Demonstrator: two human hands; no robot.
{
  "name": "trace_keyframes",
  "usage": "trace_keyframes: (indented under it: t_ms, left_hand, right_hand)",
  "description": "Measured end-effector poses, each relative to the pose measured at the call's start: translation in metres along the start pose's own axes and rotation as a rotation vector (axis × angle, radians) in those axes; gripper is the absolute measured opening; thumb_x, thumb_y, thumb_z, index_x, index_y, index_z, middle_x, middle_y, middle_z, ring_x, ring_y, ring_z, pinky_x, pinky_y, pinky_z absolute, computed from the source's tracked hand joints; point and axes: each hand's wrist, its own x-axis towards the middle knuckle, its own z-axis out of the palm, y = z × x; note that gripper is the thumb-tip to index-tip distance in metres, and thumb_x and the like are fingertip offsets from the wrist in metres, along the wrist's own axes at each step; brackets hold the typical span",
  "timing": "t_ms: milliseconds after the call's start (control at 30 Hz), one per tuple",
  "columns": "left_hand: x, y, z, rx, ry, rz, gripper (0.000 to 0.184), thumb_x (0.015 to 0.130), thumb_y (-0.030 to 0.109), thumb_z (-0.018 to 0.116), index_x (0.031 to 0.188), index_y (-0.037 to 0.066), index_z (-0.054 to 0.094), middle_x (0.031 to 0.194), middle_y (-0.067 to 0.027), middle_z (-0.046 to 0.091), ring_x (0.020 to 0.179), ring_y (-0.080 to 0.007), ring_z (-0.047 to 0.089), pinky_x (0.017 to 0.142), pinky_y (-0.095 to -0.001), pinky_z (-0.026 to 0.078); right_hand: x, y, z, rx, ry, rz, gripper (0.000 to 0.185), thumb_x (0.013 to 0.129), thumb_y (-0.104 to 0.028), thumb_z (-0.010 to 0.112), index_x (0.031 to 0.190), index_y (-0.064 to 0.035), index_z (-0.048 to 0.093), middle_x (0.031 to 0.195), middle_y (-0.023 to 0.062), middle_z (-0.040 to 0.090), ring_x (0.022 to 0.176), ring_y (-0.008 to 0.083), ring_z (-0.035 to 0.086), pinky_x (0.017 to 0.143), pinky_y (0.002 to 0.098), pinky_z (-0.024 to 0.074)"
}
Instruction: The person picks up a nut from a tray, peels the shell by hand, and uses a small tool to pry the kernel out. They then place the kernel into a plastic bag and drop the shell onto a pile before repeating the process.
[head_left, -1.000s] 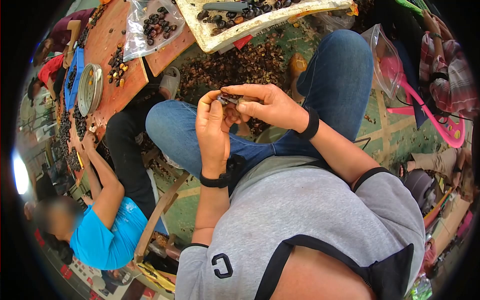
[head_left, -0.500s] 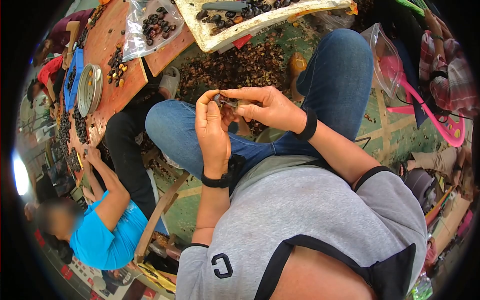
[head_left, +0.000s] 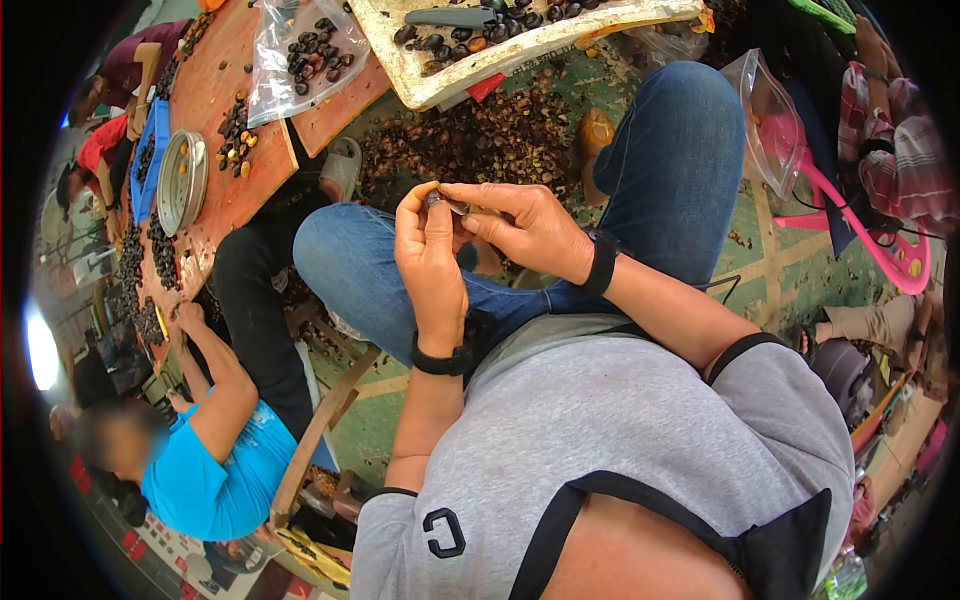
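Observation:
In front of my knees, my left hand (head_left: 432,265) pinches a small dark nut (head_left: 434,198) between thumb and fingertips. My right hand (head_left: 535,228) meets it from the right, its index finger stretched to the nut and its thumb bent. A thin greyish piece, apparently a small blade (head_left: 457,208), shows between the right thumb and fingers, against the nut. Fingers partly cover both things. Above the hands stands a white foam tray (head_left: 560,42) with dark nuts (head_left: 490,28) and a grey-handled tool (head_left: 450,16) in it.
Brown shell scraps (head_left: 480,135) litter the green floor. At left, a reddish table (head_left: 215,75) bears nuts, a clear bag (head_left: 268,95), a metal dish (head_left: 183,185) and a blue tray (head_left: 152,150). A person in blue (head_left: 225,470) works there. A pink stool (head_left: 860,230) stands right.
Both hands have shifted slightly and drawn closer together around the nut. My right thumb has moved nearer to it. The pinch is kept.

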Motion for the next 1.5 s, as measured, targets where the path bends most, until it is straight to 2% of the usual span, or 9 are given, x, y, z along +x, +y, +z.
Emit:
trace_keyframes:
  t_ms: [367,533,700,900,967,1067,1167,1367,1500]
  left_hand:
    - [-0.002,-0.005,0.002,-0.126,0.021,0.028,0.015,0.102,0.014,0.044,0.106,0.003,0.054,0.085,-0.0029,0.055,0.076,-0.0106,0.054,0.071,-0.0279,0.052]
    - [0.002,-0.002,-0.002,-0.143,0.097,0.068,0.019,0.102,0.018,0.046,0.111,0.003,0.054,0.088,-0.0026,0.056,0.077,-0.0101,0.055,0.068,-0.0277,0.053]
    - [0.008,-0.001,-0.005,0.329,0.047,0.139,0.023,0.1,0.013,0.049,0.118,0.0,0.056,0.091,-0.0013,0.058,0.077,-0.0055,0.055,0.067,-0.0218,0.051]
    - [0.008,-0.003,-0.007,0.295,0.039,0.143,0.027,0.101,0.015,0.047,0.121,-0.001,0.055,0.098,-0.0029,0.059,0.085,-0.0087,0.056,0.075,-0.0241,0.052]
    - [0.008,-0.007,-0.007,0.219,0.064,0.138,0.026,0.101,0.014,0.046,0.12,-0.001,0.055,0.096,-0.0037,0.059,0.082,-0.0084,0.056,0.073,-0.0243,0.052]
    - [0.002,-0.009,-0.002,0.049,0.033,0.101,0.026,0.102,0.013,0.045,0.121,-0.001,0.055,0.097,-0.006,0.059,0.079,-0.0087,0.056,0.073,-0.0256,0.054]
    - [0.001,-0.007,-0.002,-0.083,-0.005,-0.001,0.029,0.102,0.015,0.043,0.125,-0.001,0.052,0.105,-0.0099,0.059,0.081,-0.0108,0.055,0.079,-0.0288,0.055]
    - [0.013,-0.003,-0.016,-0.419,0.052,-0.184,0.034,0.102,0.016,0.044,0.13,-0.002,0.048,0.114,-0.0136,0.06,0.091,-0.0156,0.06,0.087,-0.031,0.054]
    - [0.018,-0.002,-0.022,-0.56,0.113,-0.233,0.03,0.101,0.017,0.045,0.125,0.0,0.051,0.116,-0.0135,0.061,0.097,-0.0184,0.062,0.091,-0.0337,0.053]
  right_hand:
    - [0.007,0.011,0.01,0.264,0.079,0.142,0.037,0.09,-0.009,0.059,0.126,-0.002,0.058,0.098,0.0122,0.072,0.081,0.0107,0.066,0.07,0.0262,0.0527]
    - [0.004,-0.004,0.005,-0.423,0.19,-0.184,0.034,0.085,-0.016,0.063,0.119,-0.0155,0.064,0.084,0.008,0.064,0.069,0.0293,0.064,0.06,0.0365,0.0527]
    - [-0.001,-0.008,0.006,-0.553,0.118,-0.18,0.034,0.086,-0.017,0.062,0.12,-0.0178,0.063,0.079,0.0065,0.063,0.071,0.027,0.064,0.06,0.0373,0.0521]
    - [0.002,0.009,0.02,-0.171,0.16,-0.16,0.031,0.088,-0.014,0.061,0.119,-0.0107,0.064,0.092,0.0126,0.068,0.076,0.0248,0.067,0.063,0.0336,0.0535]
    - [0.003,0.015,0.025,0.132,0.176,-0.08,0.032,0.09,-0.011,0.058,0.121,-0.0057,0.063,0.095,0.0099,0.07,0.077,0.0156,0.067,0.065,0.028,0.0523]
    - [0.019,0.003,-0.001,0.314,0.276,0.22,0.032,0.092,-0.01,0.055,0.123,-0.0024,0.062,0.085,-0.0038,0.062,0.07,0.0039,0.053,0.061,0.0204,0.0465]
    - [0.021,-0.001,-0.015,0.539,0.274,0.403,0.045,0.096,-0.018,0.054,0.139,-0.0048,0.047,0.074,-0.0042,0.052,0.054,0.0012,0.038,0.046,0.0178,0.0322]
    - [0.005,0.023,0.001,0.14,0.083,0.257,0.049,0.095,-0.02,0.055,0.138,0.0004,0.045,0.077,-0.0008,0.054,0.066,0.004,0.049,0.057,0.0212,0.0419]
    - [0.002,0.015,0.001,0.029,0.029,0.183,0.044,0.094,-0.019,0.056,0.133,0.0007,0.051,0.095,0.0087,0.067,0.08,0.0098,0.059,0.072,0.0257,0.0498]
